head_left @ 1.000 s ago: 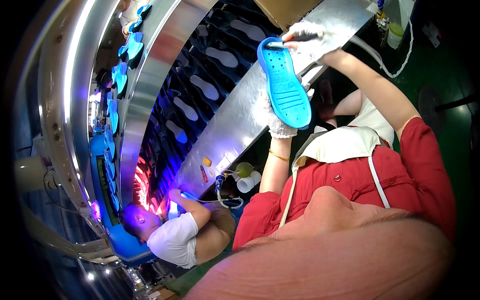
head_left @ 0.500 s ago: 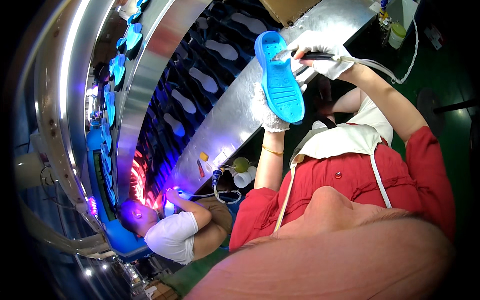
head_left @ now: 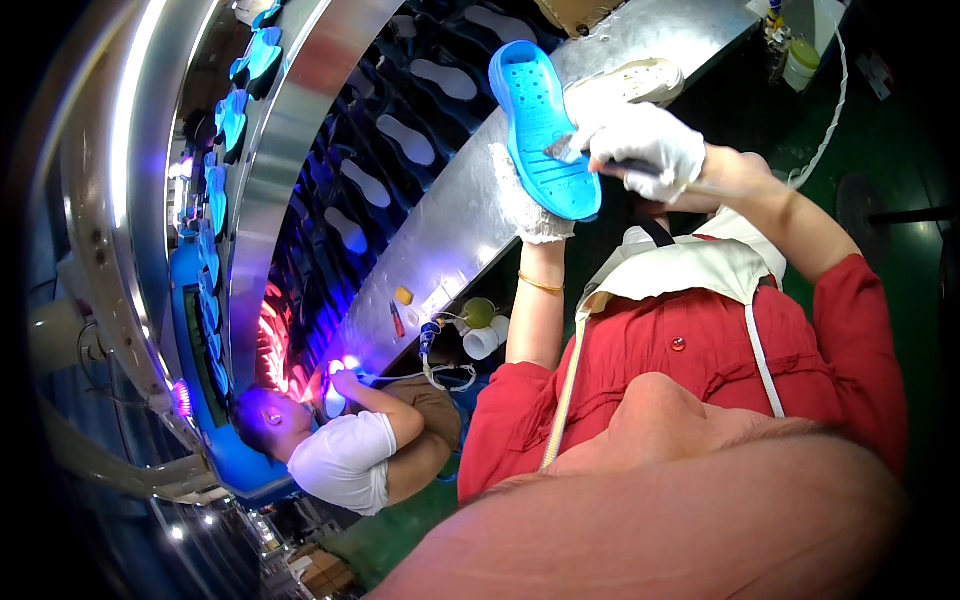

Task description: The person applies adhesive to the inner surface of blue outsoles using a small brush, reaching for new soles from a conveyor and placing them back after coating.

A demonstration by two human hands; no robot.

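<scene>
A blue shoe sole point(head_left: 530, 105) is tilted up over the metal bench, its holed and ribbed inner face toward me. My left hand point(head_left: 545, 228), in a white glove, grips it from behind near the heel; most of its fingers are hidden by the sole. My right hand point(head_left: 655, 145), gloved with bare fingertips, is closed round the dark handle of a brush point(head_left: 565, 150). The brush's flat bristle tip lies over the ribbed heel half of the sole. A pale tube or cord trails from the handle past my wrist.
A cream, shoe-like piece point(head_left: 650, 75) lies on the metal bench point(head_left: 450, 210) beyond my right hand. Left of the bench, a conveyor point(head_left: 415, 135) carries pale soles. A co-worker point(head_left: 345, 460) sits farther down, under purple light. A white cup point(head_left: 482, 343) stands near the bench edge.
My right hand and the brush have moved down the sole from its forefoot to the heel half. The sole has shifted slightly up and left. The cream piece behind now shows.
</scene>
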